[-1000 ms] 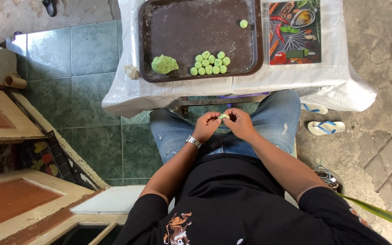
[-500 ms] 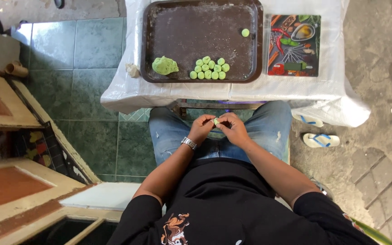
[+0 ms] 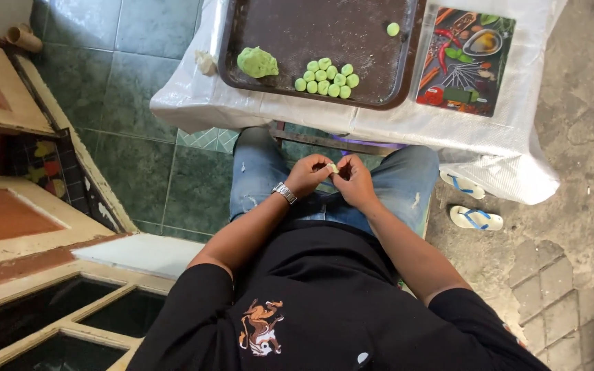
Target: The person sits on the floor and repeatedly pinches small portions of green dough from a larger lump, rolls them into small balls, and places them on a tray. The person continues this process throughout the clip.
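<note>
At the centre of the frame, the left hand (image 3: 309, 175) and right hand (image 3: 353, 180) pinch a small pale green piece of dough (image 3: 333, 167) between their fingertips, above the lap. Held over the jeans rather than over the dark tray (image 3: 379, 69) at the top, the soft piece could slip and fall. Squeezing too hard could flatten it unlike the green balls (image 3: 326, 77).

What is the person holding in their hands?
A small pale green dough piece, pinched at its sides between the fingertips of the left hand and right hand.
</note>
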